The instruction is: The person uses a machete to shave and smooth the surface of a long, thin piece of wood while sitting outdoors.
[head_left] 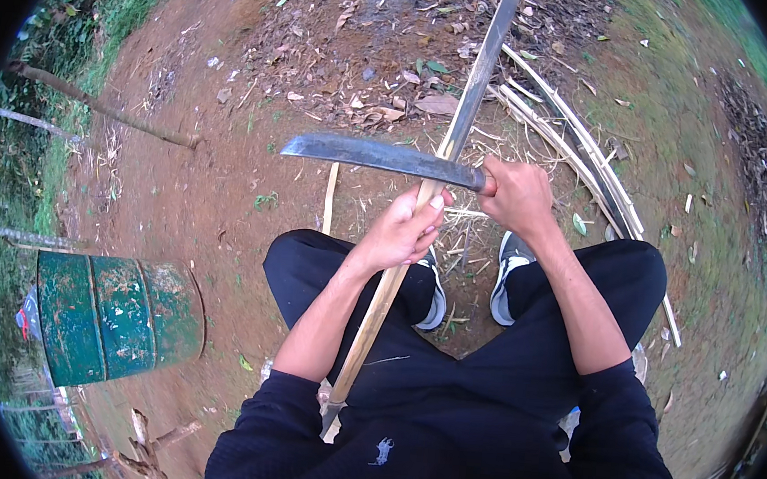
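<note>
I sit on bare earth with knees apart. My left hand (405, 230) grips a long split bamboo strip (466, 111) that runs from my lap up and away to the far ground. My right hand (518, 194) holds the handle of a long dark machete (372, 155). Its blade points left and lies across the strip just above my left hand.
A green metal drum (116, 318) lies on its side at my left. A pile of thin bamboo slats (580, 151) lies at the right of my feet. Dry leaves and shavings litter the dirt ahead. Thin poles (97, 104) and grass border the left.
</note>
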Demonstrator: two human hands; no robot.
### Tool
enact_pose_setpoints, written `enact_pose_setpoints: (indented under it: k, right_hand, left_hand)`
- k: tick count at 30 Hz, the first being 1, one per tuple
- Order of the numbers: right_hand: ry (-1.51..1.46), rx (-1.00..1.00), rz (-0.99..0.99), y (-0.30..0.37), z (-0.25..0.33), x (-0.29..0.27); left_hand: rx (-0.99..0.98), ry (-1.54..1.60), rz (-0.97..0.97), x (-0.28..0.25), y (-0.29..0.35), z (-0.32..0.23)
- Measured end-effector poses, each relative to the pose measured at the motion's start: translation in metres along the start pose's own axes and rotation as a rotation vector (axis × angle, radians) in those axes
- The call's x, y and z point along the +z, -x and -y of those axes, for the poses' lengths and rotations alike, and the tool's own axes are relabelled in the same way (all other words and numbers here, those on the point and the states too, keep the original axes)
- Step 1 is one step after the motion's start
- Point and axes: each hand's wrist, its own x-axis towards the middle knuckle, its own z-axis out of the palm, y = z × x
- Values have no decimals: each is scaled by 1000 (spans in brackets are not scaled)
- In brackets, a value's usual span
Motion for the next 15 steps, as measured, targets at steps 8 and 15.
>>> enact_pose_setpoints:
  k: [8,15]
  right_hand:
    - [-37,6,-36,1,-7,13]
    - [91,757,-205,-26,-124,-21]
  left_hand:
    - [-21,-55,-23,5,4,3]
    - [-105,1,19,-3,5,8]
